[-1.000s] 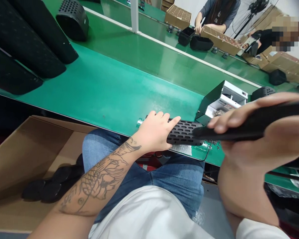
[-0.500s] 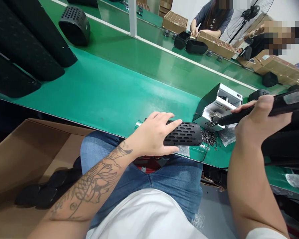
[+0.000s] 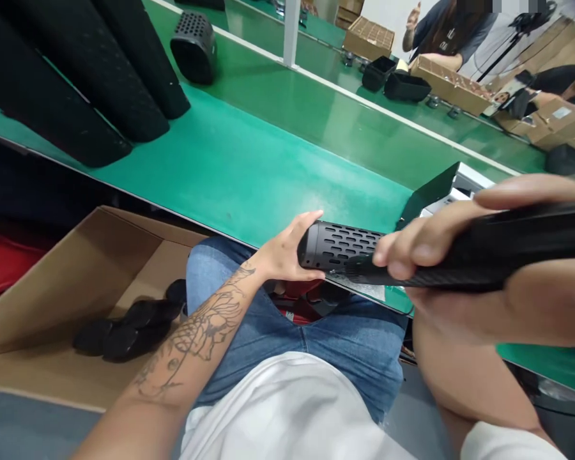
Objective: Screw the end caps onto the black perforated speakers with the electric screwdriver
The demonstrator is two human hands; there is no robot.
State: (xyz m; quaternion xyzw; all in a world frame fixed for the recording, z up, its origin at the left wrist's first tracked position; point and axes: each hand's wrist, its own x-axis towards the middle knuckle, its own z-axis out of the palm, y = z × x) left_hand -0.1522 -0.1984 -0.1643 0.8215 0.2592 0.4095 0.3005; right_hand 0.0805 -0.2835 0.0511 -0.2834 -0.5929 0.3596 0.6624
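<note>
A black perforated housing (image 3: pixel 347 239) lies along the front edge of the green bench, with slotted holes over its upper side. My left hand (image 3: pixel 287 254) is closed around its left end, thumb on the near side and fingers on the far side. In my right hand (image 3: pixel 434 239) is a black electric screwdriver (image 3: pixel 489 249), held nearly level and pointing left. Its front end is over the right part of the housing. Whether its tip touches the housing I cannot tell. My right hand partly hides a white and black screw feeder (image 3: pixel 429 191).
Long black housings (image 3: pixel 100 70) stand at the left, near a shorter black one (image 3: pixel 194 48). A cardboard box (image 3: pixel 67 287) with black parts sits below the bench edge. Across the divider, a person (image 3: pixel 445 32) is beside cardboard trays (image 3: pixel 371 37).
My right hand has brought the screwdriver from the screw feeder left over the housing. My left hand has gone from lying spread on the housing to gripping its left end.
</note>
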